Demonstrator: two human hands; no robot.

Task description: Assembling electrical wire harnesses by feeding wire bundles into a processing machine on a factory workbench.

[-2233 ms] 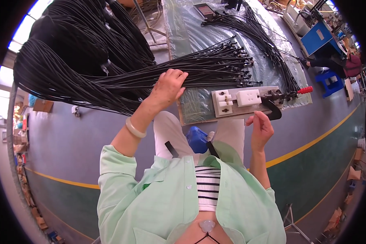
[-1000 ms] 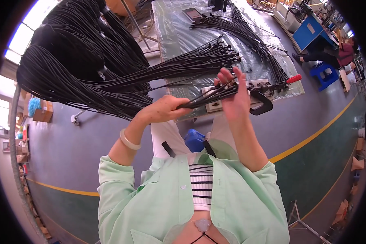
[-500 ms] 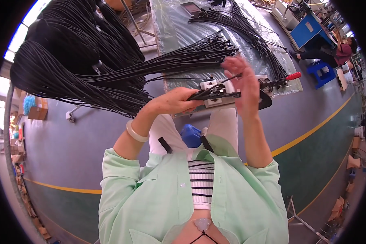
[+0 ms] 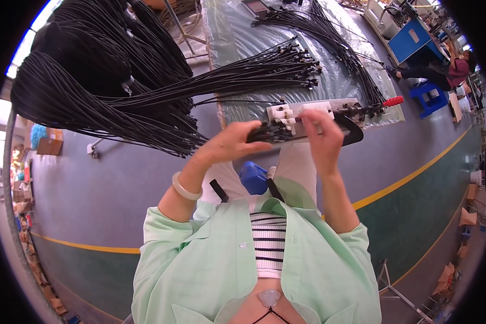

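My left hand (image 4: 235, 141) is closed around a bunch of black cables (image 4: 272, 132), whose small connector ends stick out to the right past the fingers. Just right of those ends, my right hand (image 4: 325, 136) is at the front of a white fixture (image 4: 279, 112) on the table edge. Its fingers are bent and pinched together, slightly smeared by motion; what lies between the fingertips is hidden. A red-handled toggle clamp (image 4: 392, 101) forms the fixture's right end. Below it, a black C-shaped clamp (image 4: 353, 133) curves out beside my right wrist.
Behind the fixture, a long sheaf of black cables (image 4: 254, 75) lies on the plastic-covered table (image 4: 235, 40). It runs left to a big hanging mass of cables (image 4: 65, 75). More cables (image 4: 345, 51) lie at the back right. A person (image 4: 456, 73) sits beyond, near a blue stool (image 4: 429, 98).
My right hand has come down from above the cable ends to the fixture's front, its fingers drawing together. The left hand, still gripping the cables, has shifted slightly.
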